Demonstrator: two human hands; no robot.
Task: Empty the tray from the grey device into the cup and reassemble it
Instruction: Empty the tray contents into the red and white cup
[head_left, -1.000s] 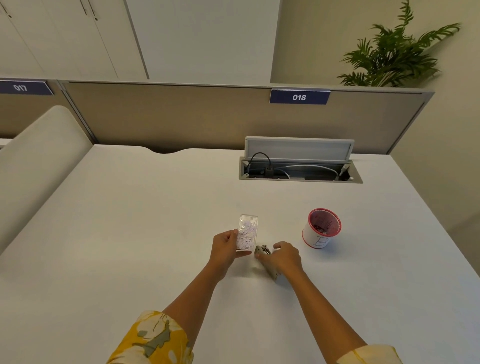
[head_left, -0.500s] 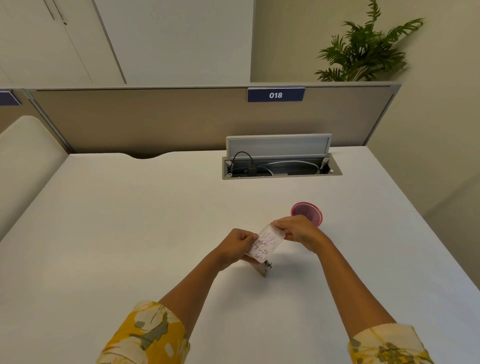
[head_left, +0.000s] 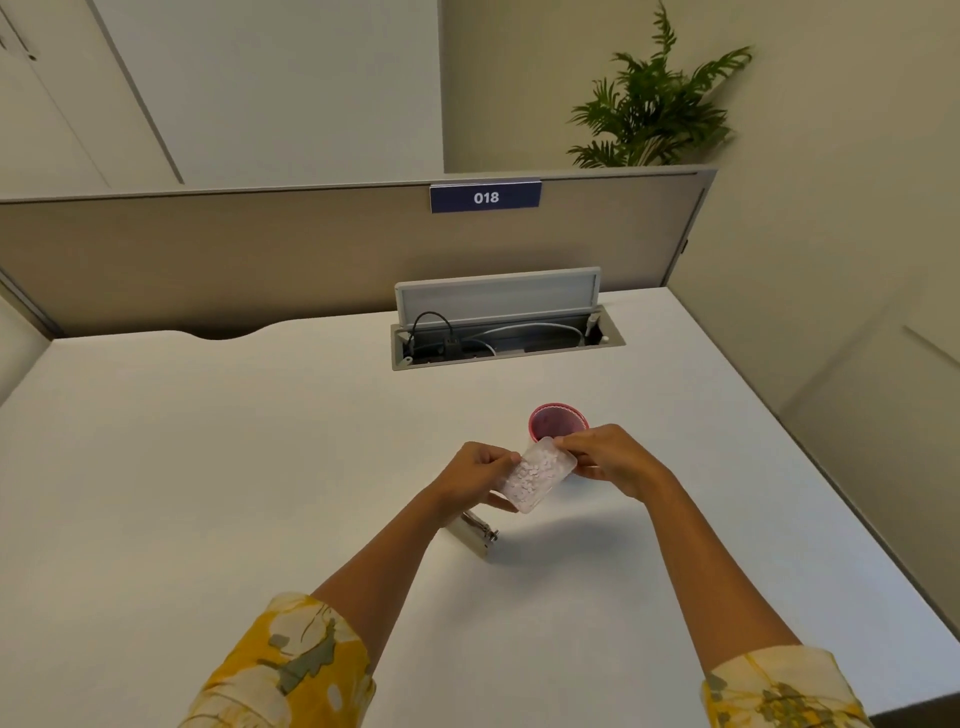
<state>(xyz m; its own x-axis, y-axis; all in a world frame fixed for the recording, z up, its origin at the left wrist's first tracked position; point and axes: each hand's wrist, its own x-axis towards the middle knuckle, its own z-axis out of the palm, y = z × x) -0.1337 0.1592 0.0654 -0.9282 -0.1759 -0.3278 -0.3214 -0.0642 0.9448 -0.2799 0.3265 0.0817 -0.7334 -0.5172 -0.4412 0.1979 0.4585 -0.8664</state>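
Note:
A clear plastic tray (head_left: 535, 479) full of small pale paper dots is held in the air between both hands, tilted with its far end toward the cup. My left hand (head_left: 475, 475) grips its near left side. My right hand (head_left: 605, 457) pinches its far right corner. The red-rimmed cup (head_left: 557, 422) stands just behind the tray, partly hidden by my right hand. The grey device (head_left: 474, 531), a hole punch with its tray out, lies on the white desk (head_left: 208, 493) under my left hand, largely covered by it.
An open cable box (head_left: 506, 332) with wires sits in the desk behind the cup. A beige partition (head_left: 260, 249) with the sign 018 closes the far edge. The desk's right edge runs close past the cup.
My right hand left the device and took the tray's far end. Both hands carried the tray right toward the cup and tilted it. The view shifted right.

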